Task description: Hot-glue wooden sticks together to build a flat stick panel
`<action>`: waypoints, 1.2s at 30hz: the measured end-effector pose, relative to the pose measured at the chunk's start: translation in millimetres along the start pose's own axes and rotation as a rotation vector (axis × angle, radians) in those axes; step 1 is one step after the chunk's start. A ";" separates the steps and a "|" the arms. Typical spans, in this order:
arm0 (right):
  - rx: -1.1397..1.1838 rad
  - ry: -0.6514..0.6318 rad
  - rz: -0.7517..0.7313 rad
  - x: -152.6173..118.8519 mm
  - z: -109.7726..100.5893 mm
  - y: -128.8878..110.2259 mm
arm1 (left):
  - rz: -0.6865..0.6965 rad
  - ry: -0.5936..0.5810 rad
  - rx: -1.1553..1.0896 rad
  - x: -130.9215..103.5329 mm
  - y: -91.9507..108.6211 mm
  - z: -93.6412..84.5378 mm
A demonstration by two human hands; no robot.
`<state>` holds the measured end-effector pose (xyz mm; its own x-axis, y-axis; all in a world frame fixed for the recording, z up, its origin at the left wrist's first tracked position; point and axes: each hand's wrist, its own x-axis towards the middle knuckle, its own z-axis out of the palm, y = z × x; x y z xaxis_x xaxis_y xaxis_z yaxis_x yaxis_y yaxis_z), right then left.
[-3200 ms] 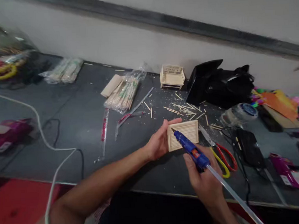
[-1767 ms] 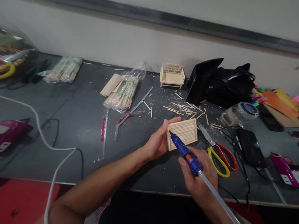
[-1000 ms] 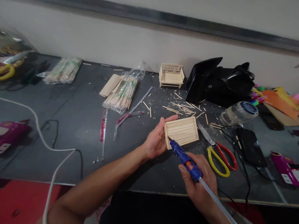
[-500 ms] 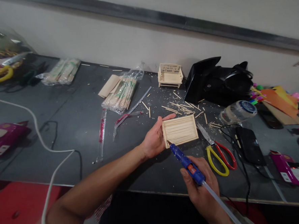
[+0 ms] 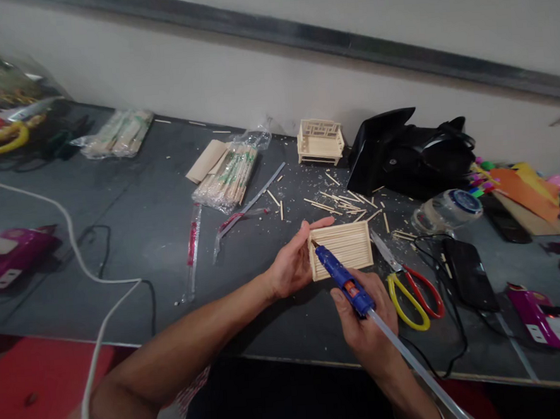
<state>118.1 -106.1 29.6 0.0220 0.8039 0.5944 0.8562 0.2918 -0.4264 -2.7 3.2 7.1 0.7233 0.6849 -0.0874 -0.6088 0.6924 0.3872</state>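
My left hand [image 5: 290,266] grips a small rectangular panel of thin wooden sticks [image 5: 349,249] by its left end, thumb along the edge and a finger stretched out behind. The panel has a raised border and is held above the table. My right hand [image 5: 369,314] is wrapped round a blue hot glue gun [image 5: 341,272], with a clear glue stick [image 5: 407,356] running out of its back. The gun's nozzle is at the panel's upper left corner; whether it touches I cannot tell. Scissors [image 5: 400,278] with one yellow and one red handle lie to the right of the panel.
Cut sticks [image 5: 341,202] are scattered behind the panel. A miniature wooden bench [image 5: 320,144] stands by the wall, beside a black bag [image 5: 409,154]. Packed sticks [image 5: 230,174] lie left, a clear jar [image 5: 446,211] and black phone [image 5: 468,274] right. A white cable [image 5: 65,216] crosses the left side.
The glue gun's nozzle has moved up along the panel's left edge, from the lower left corner to the upper left. My right hand has moved with it; the left still holds the panel.
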 end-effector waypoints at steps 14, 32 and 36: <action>0.041 -0.032 0.011 -27.3 -6.3 -0.2 | -0.025 0.043 0.009 2.0 1.8 -1.7; 0.101 -0.062 0.139 -32.4 -20.8 -2.3 | -0.058 -0.051 -0.003 3.0 5.1 -5.5; 0.159 -0.056 0.236 -23.9 -19.3 1.0 | -0.084 -0.122 0.049 0.7 3.4 -6.4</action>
<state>128.4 -135.0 28.1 0.1790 0.8851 0.4296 0.7391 0.1672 -0.6525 -6.3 7.5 2.6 0.8072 0.5902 -0.0101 -0.5299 0.7320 0.4281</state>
